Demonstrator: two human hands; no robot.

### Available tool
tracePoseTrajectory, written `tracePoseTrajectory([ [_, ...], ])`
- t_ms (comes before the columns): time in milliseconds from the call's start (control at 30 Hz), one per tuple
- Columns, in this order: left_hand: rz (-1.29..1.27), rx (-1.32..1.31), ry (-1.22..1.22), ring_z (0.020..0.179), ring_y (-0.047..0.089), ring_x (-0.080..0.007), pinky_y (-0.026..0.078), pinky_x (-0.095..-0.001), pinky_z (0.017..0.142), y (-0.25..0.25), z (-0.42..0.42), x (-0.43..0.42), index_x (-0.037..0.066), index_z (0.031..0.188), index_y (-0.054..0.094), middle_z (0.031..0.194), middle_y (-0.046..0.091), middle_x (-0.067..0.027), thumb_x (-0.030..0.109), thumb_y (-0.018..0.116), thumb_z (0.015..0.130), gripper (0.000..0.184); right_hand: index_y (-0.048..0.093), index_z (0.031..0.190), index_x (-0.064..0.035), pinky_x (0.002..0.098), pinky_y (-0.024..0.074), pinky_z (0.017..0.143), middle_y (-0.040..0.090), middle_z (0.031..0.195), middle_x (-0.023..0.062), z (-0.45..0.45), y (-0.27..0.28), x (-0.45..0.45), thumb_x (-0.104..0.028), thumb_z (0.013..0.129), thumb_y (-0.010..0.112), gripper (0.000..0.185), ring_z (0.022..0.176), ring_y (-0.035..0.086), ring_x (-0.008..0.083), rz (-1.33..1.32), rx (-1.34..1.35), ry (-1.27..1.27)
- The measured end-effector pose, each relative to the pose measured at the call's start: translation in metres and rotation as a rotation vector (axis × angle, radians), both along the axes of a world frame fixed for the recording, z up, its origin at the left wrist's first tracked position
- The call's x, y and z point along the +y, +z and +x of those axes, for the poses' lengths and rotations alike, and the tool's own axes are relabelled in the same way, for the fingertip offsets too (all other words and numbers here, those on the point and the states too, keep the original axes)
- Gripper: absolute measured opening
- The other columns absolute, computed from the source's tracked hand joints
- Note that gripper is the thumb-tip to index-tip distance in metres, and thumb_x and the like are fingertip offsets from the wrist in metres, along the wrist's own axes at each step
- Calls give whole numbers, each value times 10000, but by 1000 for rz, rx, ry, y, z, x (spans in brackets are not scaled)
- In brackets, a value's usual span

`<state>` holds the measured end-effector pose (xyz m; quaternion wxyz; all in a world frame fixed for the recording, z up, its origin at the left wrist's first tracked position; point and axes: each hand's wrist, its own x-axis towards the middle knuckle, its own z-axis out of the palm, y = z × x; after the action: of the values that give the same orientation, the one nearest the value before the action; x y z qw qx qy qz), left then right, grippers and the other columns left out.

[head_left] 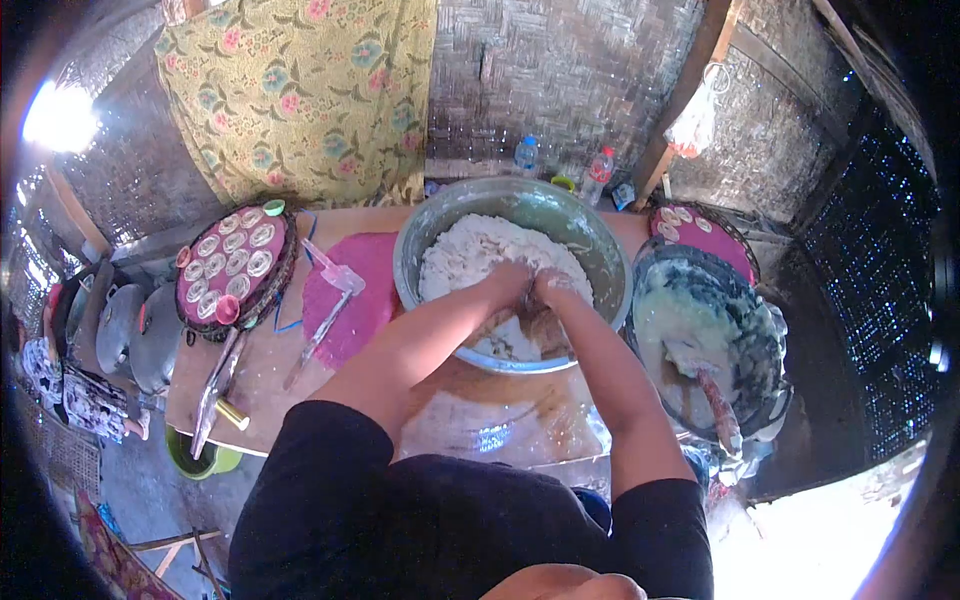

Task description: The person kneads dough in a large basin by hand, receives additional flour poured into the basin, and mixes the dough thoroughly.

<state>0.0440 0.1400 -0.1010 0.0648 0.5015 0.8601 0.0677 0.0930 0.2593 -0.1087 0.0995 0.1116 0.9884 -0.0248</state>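
A wide metal basin [612, 262] on the table holds a heap of pale, crumbly floury dough [490, 240]. My left hand [512, 282] and my right hand [556, 284] are close together inside it, sunk into the mixture. Both look closed on the dough, fingers curled down; the fingertips are buried. Around them the dough is looser and browner toward the near side, with a white patch near the rim.
Right of the basin stands a dark tub [655, 300] of pale wet batter with a coated wooden-handled paddle [715, 400]. To the left are a pink mat [350, 290], a clear plastic scoop [335, 272], and a round tray [235, 262] of coiled pieces. Bottles [598, 175] stand behind.
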Motion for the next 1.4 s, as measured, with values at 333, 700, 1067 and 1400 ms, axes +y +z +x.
tracePoseTrajectory([
  [333, -138, -102, -157, 1068, 466, -329, 382, -413, 881, -20, -26, -47, 121, 1223, 417, 1153, 493, -191, 373, 738, 522, 812, 585, 946, 13, 427, 458, 751, 591, 906, 198, 34, -22, -2, -251, 651, 644, 400, 853, 580, 337, -179, 179, 247],
  [700, -169, 75, -105, 843, 577, -342, 463, -408, 734, 16, -53, -80, 79, 1019, 554, 900, 608, -172, 477, 766, 437, 737, 639, 960, -77, 491, 426, 837, 591, 1057, 116, 13, 56, -62, -474, 515, 751, 607, 1000, 552, 289, 131, -72, 159],
  [1067, 125, -118, -94, 924, 550, -337, 433, -413, 802, 16, -54, -71, 81, 1047, 539, 974, 583, -182, 302, 699, 581, 539, 603, 889, -7, 403, 490, 712, 602, 933, 200, -4, 43, -39, -225, 528, 745, 445, 842, 591, 340, -103, 255, -2],
  [1400, -93, -51, -192, 872, 571, -323, 452, -405, 761, -1, -78, -36, 27, 948, 594, 949, 601, -182, 177, 743, 469, 524, 595, 901, 34, 398, 454, 804, 590, 943, 209, -35, 18, 3, -294, 586, 715, 471, 906, 569, 334, -18, 162, 148],
])
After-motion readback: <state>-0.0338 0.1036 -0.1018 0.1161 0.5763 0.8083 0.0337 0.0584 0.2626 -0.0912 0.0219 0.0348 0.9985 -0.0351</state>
